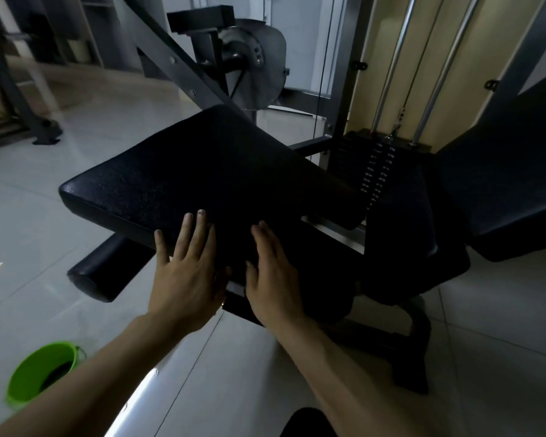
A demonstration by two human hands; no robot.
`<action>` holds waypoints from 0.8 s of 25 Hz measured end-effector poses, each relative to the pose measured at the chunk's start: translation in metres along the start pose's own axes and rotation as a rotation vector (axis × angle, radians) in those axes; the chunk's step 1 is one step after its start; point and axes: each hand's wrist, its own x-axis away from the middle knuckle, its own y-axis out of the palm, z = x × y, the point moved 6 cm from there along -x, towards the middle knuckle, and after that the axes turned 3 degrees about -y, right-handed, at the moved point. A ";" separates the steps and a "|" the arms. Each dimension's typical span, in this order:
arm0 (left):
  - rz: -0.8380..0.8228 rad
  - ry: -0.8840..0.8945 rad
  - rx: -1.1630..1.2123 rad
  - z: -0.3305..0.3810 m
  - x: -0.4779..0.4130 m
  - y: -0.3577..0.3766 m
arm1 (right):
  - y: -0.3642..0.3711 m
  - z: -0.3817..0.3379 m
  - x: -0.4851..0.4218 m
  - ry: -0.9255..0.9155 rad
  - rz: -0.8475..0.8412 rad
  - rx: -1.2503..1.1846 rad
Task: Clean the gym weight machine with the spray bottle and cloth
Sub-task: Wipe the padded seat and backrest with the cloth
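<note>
The weight machine's black padded seat (pixel 202 171) fills the middle of the view, tilted toward me. My left hand (pixel 186 272) lies flat with straight, spread fingers on the pad's near edge. My right hand (pixel 275 279) rests beside it, fingers straight, on the same near edge. Neither hand holds anything. I see no spray bottle and no cloth. A black foam roller (pixel 108 272) sticks out below the pad on the left. The weight stack (pixel 379 171) with chrome guide rods (pixel 391 67) stands behind the pad.
A green bucket (pixel 41 373) with something dark inside stands on the tiled floor at lower left. A second black pad (pixel 511 184) rises at right. The machine's grey frame (pixel 177 70) and cam cross the back. Another machine's foot (pixel 44 134) stands at far left.
</note>
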 end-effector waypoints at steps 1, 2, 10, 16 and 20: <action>0.005 0.005 0.001 0.000 0.001 0.000 | -0.002 0.006 0.003 -0.044 -0.033 0.025; 0.007 0.008 0.008 0.000 0.000 0.000 | -0.010 0.021 0.006 -0.048 -0.044 0.042; -0.025 0.119 0.088 0.005 -0.012 -0.008 | -0.067 0.122 0.032 0.364 0.224 0.123; -0.227 0.451 0.151 0.054 -0.031 -0.003 | -0.020 0.038 0.042 0.101 0.154 0.009; -0.207 0.508 0.457 0.048 -0.022 -0.027 | -0.064 0.068 0.048 0.256 0.089 0.400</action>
